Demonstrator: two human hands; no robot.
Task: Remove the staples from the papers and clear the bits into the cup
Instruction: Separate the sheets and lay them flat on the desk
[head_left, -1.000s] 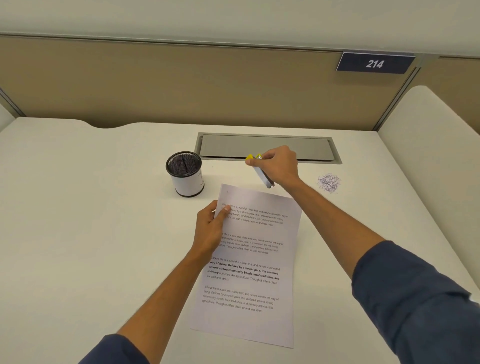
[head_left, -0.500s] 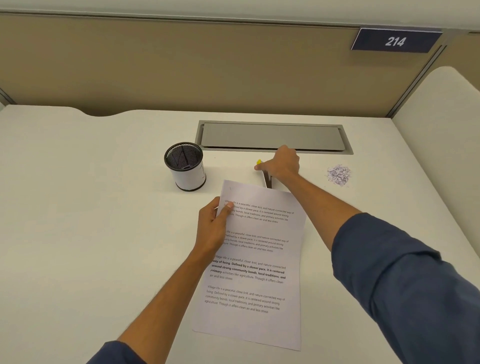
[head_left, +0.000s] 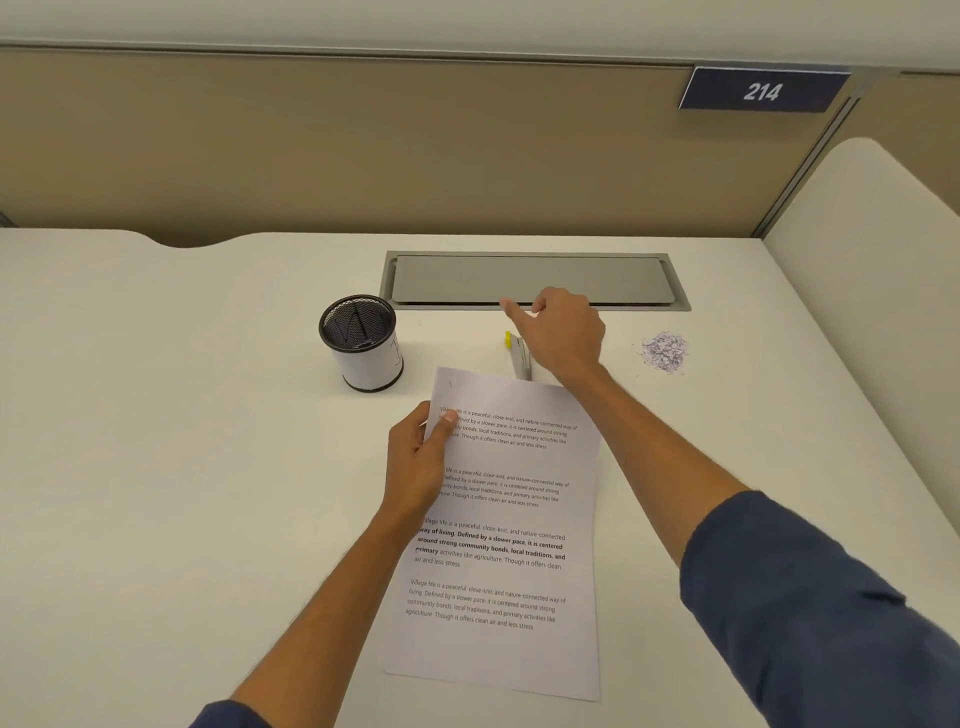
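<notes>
Your right hand (head_left: 563, 332) has let go of the staple remover (head_left: 521, 356), fingers loosely spread above it where it now lies just beyond the papers (head_left: 506, 525). Your left hand (head_left: 418, 457) pinches their left edge. Paper bits (head_left: 665, 352) wait far right; the cup (head_left: 362, 340) stands left.

Probably an office cubicle: tan partition panels (head_left: 363, 145), numbered plate "214" (head_left: 762, 91), desk (head_left: 156, 415) cable hatch (head_left: 530, 279).
</notes>
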